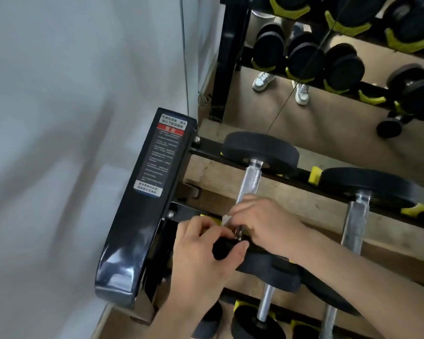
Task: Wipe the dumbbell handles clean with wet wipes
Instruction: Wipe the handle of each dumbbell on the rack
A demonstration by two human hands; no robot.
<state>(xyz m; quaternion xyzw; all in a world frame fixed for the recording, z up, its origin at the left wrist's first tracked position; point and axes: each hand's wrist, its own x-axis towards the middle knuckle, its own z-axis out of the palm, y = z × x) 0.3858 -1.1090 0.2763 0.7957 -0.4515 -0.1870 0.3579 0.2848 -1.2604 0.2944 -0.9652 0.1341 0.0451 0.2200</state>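
A dumbbell with a knurled silver handle [250,182] lies on the top tier of a black rack [142,199], its far black head [260,149] toward the mirror. My right hand [264,223] wraps the near end of that handle with a white wet wipe [227,220] peeking out under the fingers. My left hand [201,248] grips the dumbbell's near black head [228,248], thumb on its top edge. A second dumbbell [355,221] lies to the right on the same tier.
Lower tiers hold more dumbbells [264,309] in yellow cradles. A mirror [328,69] behind the rack reflects dumbbells and a person's white shoes. A grey wall [71,143] stands at the left, close to the rack's side panel.
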